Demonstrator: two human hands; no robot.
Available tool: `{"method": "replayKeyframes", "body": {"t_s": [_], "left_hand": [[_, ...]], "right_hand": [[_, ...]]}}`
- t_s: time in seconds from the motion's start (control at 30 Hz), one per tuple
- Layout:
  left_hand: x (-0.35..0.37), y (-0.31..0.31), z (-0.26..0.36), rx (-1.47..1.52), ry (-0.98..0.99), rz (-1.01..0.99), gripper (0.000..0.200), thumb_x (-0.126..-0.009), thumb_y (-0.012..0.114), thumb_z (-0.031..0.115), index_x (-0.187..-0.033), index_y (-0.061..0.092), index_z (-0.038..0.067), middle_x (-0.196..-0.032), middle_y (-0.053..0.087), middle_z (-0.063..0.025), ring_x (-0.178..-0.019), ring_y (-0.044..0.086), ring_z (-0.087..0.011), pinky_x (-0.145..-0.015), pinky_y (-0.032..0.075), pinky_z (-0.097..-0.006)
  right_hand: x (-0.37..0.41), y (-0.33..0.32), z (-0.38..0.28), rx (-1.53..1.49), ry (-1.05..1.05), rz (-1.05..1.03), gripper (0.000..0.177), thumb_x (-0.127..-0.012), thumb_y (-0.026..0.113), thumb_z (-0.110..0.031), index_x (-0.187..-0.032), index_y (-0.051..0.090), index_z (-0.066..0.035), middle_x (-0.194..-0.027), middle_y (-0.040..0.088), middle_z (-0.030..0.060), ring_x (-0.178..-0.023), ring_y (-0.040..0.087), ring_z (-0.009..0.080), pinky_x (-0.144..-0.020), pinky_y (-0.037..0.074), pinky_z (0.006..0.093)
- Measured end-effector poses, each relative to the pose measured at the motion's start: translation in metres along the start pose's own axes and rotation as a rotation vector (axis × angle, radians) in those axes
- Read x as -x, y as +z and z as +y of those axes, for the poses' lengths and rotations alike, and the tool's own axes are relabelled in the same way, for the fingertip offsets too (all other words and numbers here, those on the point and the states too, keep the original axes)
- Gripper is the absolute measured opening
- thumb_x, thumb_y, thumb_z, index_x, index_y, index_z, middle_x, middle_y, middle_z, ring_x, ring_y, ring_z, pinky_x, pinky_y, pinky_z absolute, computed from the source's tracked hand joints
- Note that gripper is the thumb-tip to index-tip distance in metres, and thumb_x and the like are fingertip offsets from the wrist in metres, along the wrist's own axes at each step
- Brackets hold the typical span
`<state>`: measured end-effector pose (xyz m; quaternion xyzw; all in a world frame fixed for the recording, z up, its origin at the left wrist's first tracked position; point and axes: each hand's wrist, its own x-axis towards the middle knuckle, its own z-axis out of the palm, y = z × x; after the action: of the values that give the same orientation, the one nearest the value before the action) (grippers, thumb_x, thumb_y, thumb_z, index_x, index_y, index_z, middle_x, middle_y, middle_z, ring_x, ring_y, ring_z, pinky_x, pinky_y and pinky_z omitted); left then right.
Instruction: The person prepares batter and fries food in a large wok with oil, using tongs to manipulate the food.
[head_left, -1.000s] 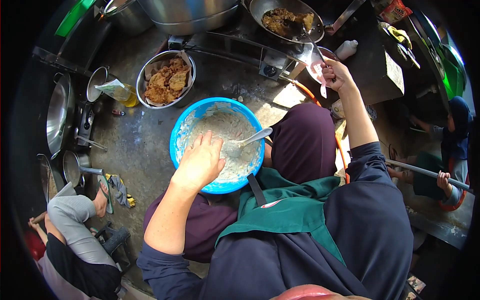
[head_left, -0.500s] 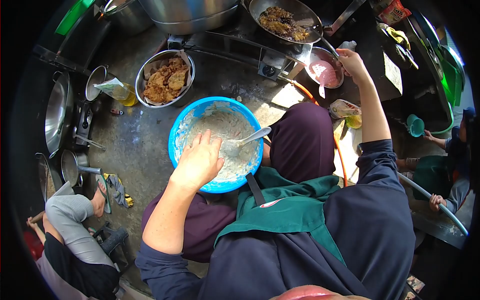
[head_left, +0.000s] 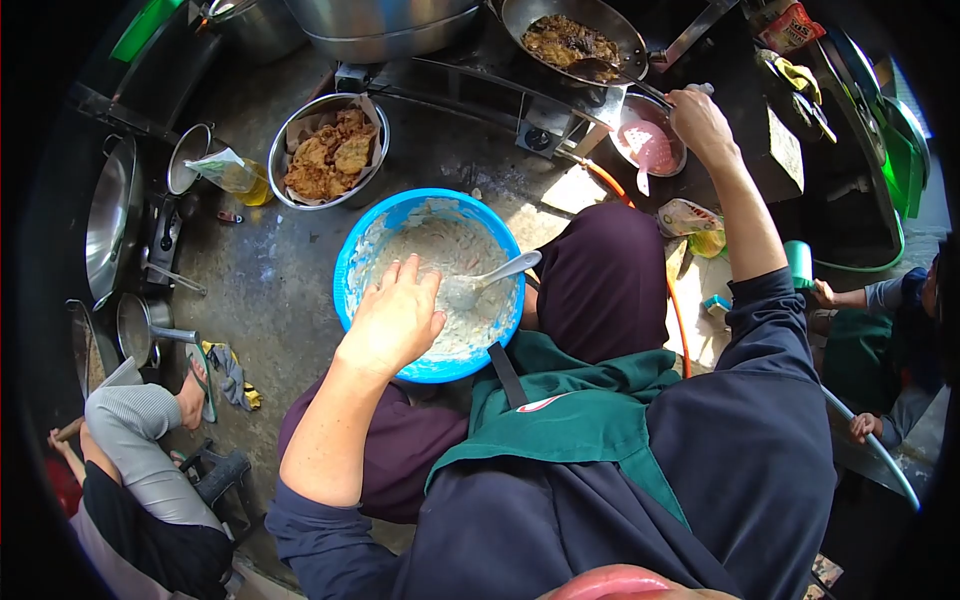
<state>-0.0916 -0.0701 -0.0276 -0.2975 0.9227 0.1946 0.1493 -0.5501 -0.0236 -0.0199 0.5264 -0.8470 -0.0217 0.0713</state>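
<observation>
Action on two fronts as I follow from my distant seat: the right hand (head_left: 700, 125) is clenched round the handle of a long turner (head_left: 602, 72), its dark head down in the wok (head_left: 632, 42), beyond the blue bowl (head_left: 455, 372) and to its right. The left hand (head_left: 393, 315) grasps nothing that I can make out, fingers spread over the blue bowl; whether they touch the pale batter (head_left: 470, 335) I can't tell. Step in hand, by my reckoning: tending the brown food (head_left: 565, 40) in that wok. The next move, I judge, calls for a firm grip and a low, easy sweep so nothing slops over the rim. On to the containers! The blue bowl carries that batter, smeared up its walls, with a spoon (head_left: 508, 267) leaning in it, handle out over the right side. Beyond the blue bowl to the left, a metal bowl (head_left: 378, 172) lined with paper holds golden fried pieces (head_left: 330, 158). Farther left of the blue bowl, a pouch (head_left: 240, 178) shows yellow liquid inside. And beyond the blue bowl to the right, nearer than the wok, a small bowl (head_left: 632, 108) holds a pink perforated scoop (head_left: 650, 150), handle over its edge.
</observation>
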Motion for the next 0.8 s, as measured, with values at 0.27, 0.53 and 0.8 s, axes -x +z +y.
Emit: {"method": "replayKeyframes", "body": {"t_s": [0.27, 0.53, 0.8], "left_hand": [[-0.001, -0.001, 0.0, 0.003, 0.001, -0.001, 0.052, -0.082, 0.062, 0.025, -0.129, 0.047, 0.006, -0.136, 0.041, -0.0245, -0.127, 0.04, -0.0398, -0.101, 0.038, -0.0496], [-0.002, 0.001, -0.001, 0.005, 0.007, 0.004, 0.052, -0.082, 0.063, 0.024, -0.128, 0.048, 0.006, -0.136, 0.041, -0.025, -0.127, 0.041, -0.04, -0.102, 0.038, -0.0491], [-0.001, 0.0, -0.001, -0.002, -0.01, -0.001, 0.052, -0.082, 0.063, 0.024, -0.128, 0.048, 0.006, -0.137, 0.041, -0.0242, -0.127, 0.04, -0.0397, -0.101, 0.038, -0.0488]], "right_hand": [[0.001, 0.006, -0.005, 0.083, -0.127, 0.004, 0.016, -0.083, 0.052, -0.006, -0.09, 0.066, -0.003, -0.096, 0.064, 0.0153, -0.096, 0.061, 0.0288, -0.083, 0.05, 0.0388], [0.006, 0.013, -0.006, 0.095, -0.114, 0.004, 0.017, -0.083, 0.051, -0.006, -0.091, 0.066, -0.003, -0.096, 0.063, 0.0146, -0.095, 0.061, 0.0291, -0.083, 0.05, 0.0392], [-0.013, -0.003, 0.017, -0.046, -0.034, 0.085, 0.032, -0.078, 0.046, -0.006, -0.103, 0.067, -0.005, -0.099, 0.066, 0.0192, -0.096, 0.062, 0.0333, -0.087, 0.048, 0.0415]]}}
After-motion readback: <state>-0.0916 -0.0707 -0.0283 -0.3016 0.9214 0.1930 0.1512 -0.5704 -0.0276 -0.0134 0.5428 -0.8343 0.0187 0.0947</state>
